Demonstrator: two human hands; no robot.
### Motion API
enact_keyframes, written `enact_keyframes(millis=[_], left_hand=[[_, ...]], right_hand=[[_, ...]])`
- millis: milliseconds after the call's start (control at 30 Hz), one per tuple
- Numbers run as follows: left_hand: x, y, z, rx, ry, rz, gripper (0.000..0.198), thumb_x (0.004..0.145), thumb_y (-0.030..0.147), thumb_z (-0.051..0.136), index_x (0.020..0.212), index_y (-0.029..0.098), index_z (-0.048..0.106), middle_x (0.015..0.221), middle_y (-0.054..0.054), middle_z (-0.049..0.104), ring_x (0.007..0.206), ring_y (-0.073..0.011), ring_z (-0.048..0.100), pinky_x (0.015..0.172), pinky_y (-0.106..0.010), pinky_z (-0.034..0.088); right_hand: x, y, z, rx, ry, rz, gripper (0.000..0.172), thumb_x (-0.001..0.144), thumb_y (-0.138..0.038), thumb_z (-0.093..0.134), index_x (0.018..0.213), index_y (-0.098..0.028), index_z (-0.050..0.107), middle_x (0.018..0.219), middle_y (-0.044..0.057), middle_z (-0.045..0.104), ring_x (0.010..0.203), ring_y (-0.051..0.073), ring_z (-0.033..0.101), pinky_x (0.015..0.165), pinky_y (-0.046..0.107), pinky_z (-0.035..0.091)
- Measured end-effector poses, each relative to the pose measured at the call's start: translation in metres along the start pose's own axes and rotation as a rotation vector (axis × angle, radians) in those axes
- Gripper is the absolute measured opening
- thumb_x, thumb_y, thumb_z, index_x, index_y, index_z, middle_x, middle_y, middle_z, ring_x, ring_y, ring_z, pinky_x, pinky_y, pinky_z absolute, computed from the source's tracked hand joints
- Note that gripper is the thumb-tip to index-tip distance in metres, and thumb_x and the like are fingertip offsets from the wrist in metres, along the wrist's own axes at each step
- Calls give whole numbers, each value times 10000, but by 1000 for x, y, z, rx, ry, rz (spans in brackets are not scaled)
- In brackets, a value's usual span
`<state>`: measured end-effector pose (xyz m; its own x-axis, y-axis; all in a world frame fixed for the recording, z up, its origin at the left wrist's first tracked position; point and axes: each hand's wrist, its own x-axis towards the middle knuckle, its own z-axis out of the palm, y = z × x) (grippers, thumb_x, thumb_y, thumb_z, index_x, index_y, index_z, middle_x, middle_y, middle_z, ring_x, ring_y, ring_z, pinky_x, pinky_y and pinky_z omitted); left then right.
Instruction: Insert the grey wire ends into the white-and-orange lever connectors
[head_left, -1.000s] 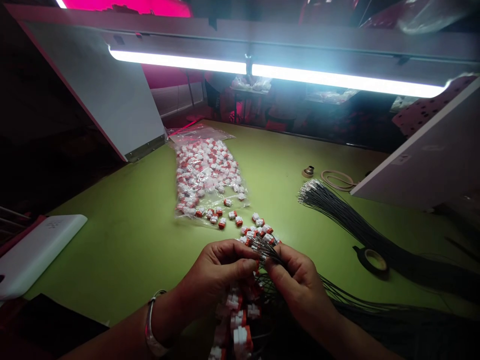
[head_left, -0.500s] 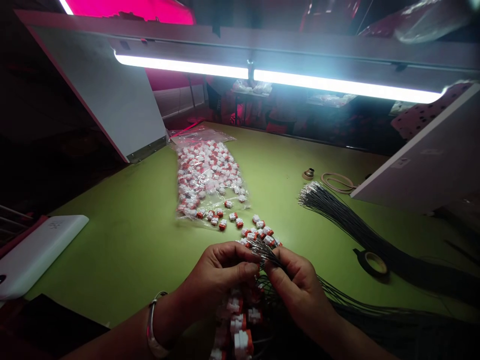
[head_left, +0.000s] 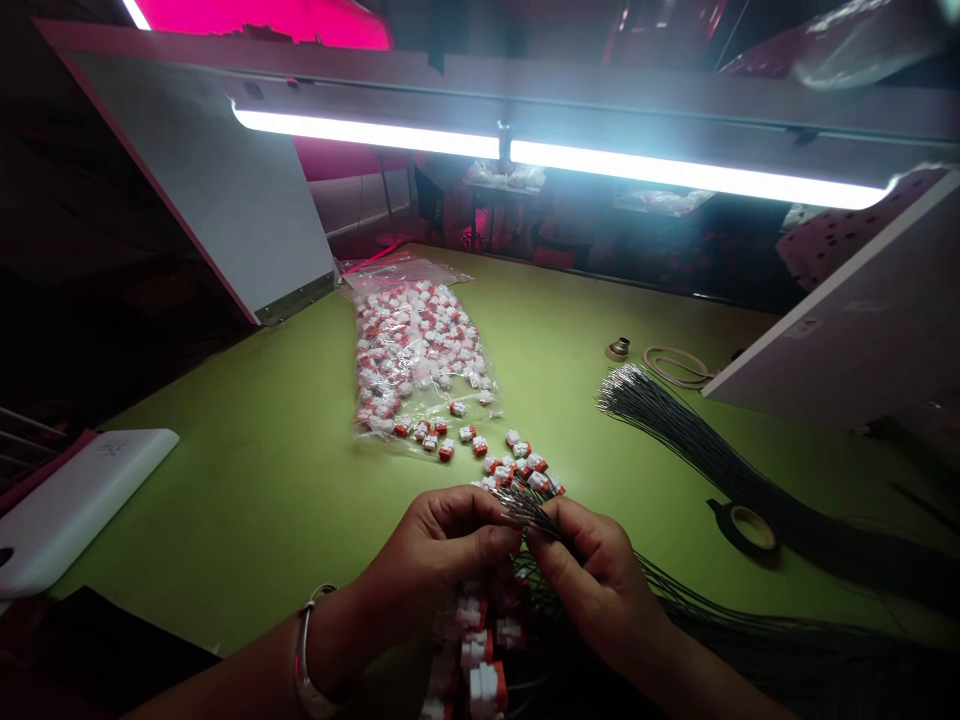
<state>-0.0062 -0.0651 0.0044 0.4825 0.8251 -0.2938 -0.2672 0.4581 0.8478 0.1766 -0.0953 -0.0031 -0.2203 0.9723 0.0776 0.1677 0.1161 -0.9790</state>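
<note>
My left hand (head_left: 442,545) and my right hand (head_left: 592,575) pinch a small bunch of thin black wires (head_left: 534,512) between them, their bare silver ends fanning out above my fingers. Below my hands hangs a row of white-and-orange lever connectors (head_left: 480,640), partly hidden and seemingly strung on wires. Just beyond my fingertips lies a loose scatter of the same connectors (head_left: 517,465). A clear plastic bag (head_left: 412,360) full of them lies further back. A long bundle of black wires (head_left: 697,440) with silver tips stretches across the table to the right of my right hand.
The green table (head_left: 255,500) holds a black tape roll (head_left: 746,530), a tan cord coil (head_left: 675,367), a small metal fitting (head_left: 618,349) and a white slab (head_left: 82,500). Angled white panels (head_left: 202,180) stand at the sides, under a bright tube light (head_left: 675,165).
The view has drifted slightly, and my hands sit a little lower in the picture. Both hands still pinch the wires, and the connectors on the table have not moved.
</note>
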Motion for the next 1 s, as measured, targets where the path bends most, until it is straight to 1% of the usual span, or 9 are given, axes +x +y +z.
enact_keyframes(millis=[133, 300, 467, 600, 700, 767, 833, 900, 1000], left_hand=[[1, -2, -1, 14, -14, -2, 226, 706, 284, 854, 780, 115, 723, 671, -35, 712, 556, -127, 650, 571, -239, 555], [-2, -2, 1, 38, -48, 20, 193, 723, 261, 840, 823, 125, 747, 718, -39, 721, 609, -123, 649, 591, -218, 540], [-2, -2, 0, 48, -11, 12, 224, 707, 288, 846, 817, 126, 739, 668, -36, 705, 550, -130, 628, 569, -258, 544], [-1, -6, -1, 52, -15, 11, 215, 704, 287, 847, 793, 132, 727, 690, -32, 699, 577, -130, 631, 580, -248, 530], [0, -8, 0, 54, -12, 13, 207, 720, 297, 829, 811, 145, 722, 692, -21, 687, 556, -125, 614, 571, -260, 522], [-1, -6, 0, 110, -4, 68, 178, 759, 295, 792, 846, 155, 725, 719, -23, 689, 578, -133, 613, 588, -274, 516], [-3, -1, 0, 260, 15, 205, 133, 791, 273, 755, 847, 155, 728, 770, -39, 693, 670, -158, 628, 656, -292, 510], [-5, 6, -1, 453, 14, 338, 110, 811, 256, 725, 812, 146, 725, 793, -53, 688, 746, -178, 624, 715, -305, 495], [-4, 17, -10, 655, -57, 415, 145, 821, 292, 698, 826, 148, 711, 814, -60, 681, 775, -195, 608, 734, -319, 482]], right_hand=[[-1, 1, 2, 7, 9, -1, 263, 960, -324, 501, 748, -172, 535, 672, -14, 509, 614, 138, 412, 558, 263, 372], [-3, 3, 3, 1, 14, 14, 250, 965, -317, 493, 772, -169, 549, 689, -13, 502, 631, 142, 412, 566, 268, 366], [-2, 2, 3, 22, 29, 61, 260, 965, -334, 497, 765, -172, 538, 687, -15, 497, 632, 139, 403, 556, 260, 363], [-4, 2, 4, 0, 39, 27, 236, 946, -291, 508, 742, -176, 531, 678, -18, 507, 624, 136, 414, 557, 252, 371], [-3, 2, 6, 4, 45, 30, 239, 938, -297, 526, 738, -170, 552, 676, -12, 524, 626, 138, 427, 563, 251, 378], [-1, 2, 5, 45, 64, 53, 240, 937, -317, 548, 750, -167, 573, 675, -13, 530, 622, 134, 430, 561, 246, 380], [2, 1, 4, 103, 123, 70, 233, 935, -332, 575, 766, -172, 588, 680, -20, 531, 626, 129, 435, 572, 237, 384], [6, -2, 1, 159, 215, 78, 225, 925, -346, 608, 773, -181, 595, 695, -23, 542, 642, 126, 452, 592, 228, 389], [11, -5, -4, 228, 290, 75, 242, 906, -382, 643, 768, -187, 606, 663, -30, 530, 618, 119, 442, 570, 220, 374]])
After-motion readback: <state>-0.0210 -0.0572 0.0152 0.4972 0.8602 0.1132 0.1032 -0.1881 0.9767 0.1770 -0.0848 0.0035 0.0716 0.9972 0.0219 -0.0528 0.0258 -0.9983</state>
